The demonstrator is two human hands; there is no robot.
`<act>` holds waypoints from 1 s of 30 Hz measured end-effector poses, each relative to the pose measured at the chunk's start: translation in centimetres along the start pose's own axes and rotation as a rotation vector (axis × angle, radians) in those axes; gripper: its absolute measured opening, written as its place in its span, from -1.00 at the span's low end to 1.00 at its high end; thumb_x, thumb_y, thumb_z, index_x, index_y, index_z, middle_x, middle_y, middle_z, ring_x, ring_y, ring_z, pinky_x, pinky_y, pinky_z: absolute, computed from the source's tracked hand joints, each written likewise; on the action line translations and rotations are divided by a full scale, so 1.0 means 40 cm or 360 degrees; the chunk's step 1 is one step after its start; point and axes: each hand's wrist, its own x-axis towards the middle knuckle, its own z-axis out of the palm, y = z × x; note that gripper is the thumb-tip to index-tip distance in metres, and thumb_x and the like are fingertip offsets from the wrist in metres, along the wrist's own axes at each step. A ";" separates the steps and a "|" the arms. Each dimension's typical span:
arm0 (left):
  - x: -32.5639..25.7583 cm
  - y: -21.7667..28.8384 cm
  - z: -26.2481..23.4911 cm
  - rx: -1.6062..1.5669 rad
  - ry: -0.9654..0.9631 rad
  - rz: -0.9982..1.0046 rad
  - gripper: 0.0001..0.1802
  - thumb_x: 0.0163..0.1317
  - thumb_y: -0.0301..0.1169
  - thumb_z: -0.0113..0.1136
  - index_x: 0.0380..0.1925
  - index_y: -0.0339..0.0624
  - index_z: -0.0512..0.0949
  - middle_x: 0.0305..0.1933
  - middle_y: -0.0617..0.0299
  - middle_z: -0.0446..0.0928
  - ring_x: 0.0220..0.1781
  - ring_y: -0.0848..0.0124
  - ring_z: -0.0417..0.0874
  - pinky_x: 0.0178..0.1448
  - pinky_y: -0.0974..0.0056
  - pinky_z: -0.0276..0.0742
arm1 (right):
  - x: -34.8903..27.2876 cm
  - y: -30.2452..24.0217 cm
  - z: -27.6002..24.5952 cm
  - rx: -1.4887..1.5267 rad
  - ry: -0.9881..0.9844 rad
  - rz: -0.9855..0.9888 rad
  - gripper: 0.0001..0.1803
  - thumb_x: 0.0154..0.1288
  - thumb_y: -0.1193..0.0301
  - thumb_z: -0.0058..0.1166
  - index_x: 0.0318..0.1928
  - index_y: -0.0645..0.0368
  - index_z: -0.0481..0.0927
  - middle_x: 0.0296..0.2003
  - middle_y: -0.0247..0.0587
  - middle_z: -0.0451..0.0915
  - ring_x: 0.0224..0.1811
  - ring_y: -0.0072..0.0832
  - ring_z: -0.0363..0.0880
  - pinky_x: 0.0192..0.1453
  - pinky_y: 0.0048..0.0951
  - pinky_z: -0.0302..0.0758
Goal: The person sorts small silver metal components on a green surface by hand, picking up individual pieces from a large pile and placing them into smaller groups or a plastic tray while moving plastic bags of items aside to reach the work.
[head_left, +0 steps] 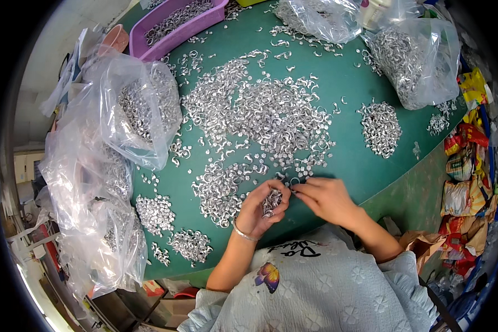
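At the near edge of the green tabletop (pixel 348 163), a handful of silver metal fittings (pixel 271 203) is held in the cupped, curled left hand (pixel 254 211). Just beside it, a silver ring (pixel 294 180) appears to be pinched between thumb and finger of the right hand (pixel 332 200). Fittings could be spilled over that edge if the left fingers were loosened; should the pinch slip, the ring could be lost among the loose heap (pixel 279 119) beyond.
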 end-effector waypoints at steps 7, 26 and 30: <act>0.007 -0.022 -0.014 0.0263 0.0179 -0.0040 -0.74 0.32 -0.45 -0.10 -0.10 -0.36 0.47 -0.39 0.20 0.39 -0.63 0.61 0.20 -0.66 0.57 0.04 | 0.053 0.083 -0.025 -0.0686 0.0471 0.0597 -0.60 0.15 0.28 0.13 -0.01 0.16 0.47 -0.54 -0.16 0.56 -0.58 -0.26 0.55 -0.56 -0.28 0.43; -0.020 -0.042 -0.020 0.0190 0.0222 -0.0020 -0.71 0.35 -0.38 -0.06 -0.03 -0.35 0.41 -0.47 0.30 0.32 -0.64 0.63 0.15 -0.68 0.57 0.01 | 0.067 0.091 -0.018 -0.0512 0.0705 0.0218 -0.85 0.09 0.40 0.18 -0.35 0.17 0.53 -0.56 -0.16 0.54 -0.60 -0.19 0.50 -0.53 -0.24 0.38; -0.021 -0.041 -0.020 -0.0165 0.0194 -0.0217 -0.73 0.35 -0.39 -0.07 -0.04 -0.32 0.42 -0.48 0.33 0.30 -0.61 0.65 0.15 -0.69 0.57 0.00 | 0.043 0.013 -0.035 0.0055 0.0477 0.0538 -0.86 0.11 0.43 0.18 -0.33 0.19 0.54 -0.67 -0.25 0.42 -0.69 -0.47 0.36 -0.59 -0.43 0.24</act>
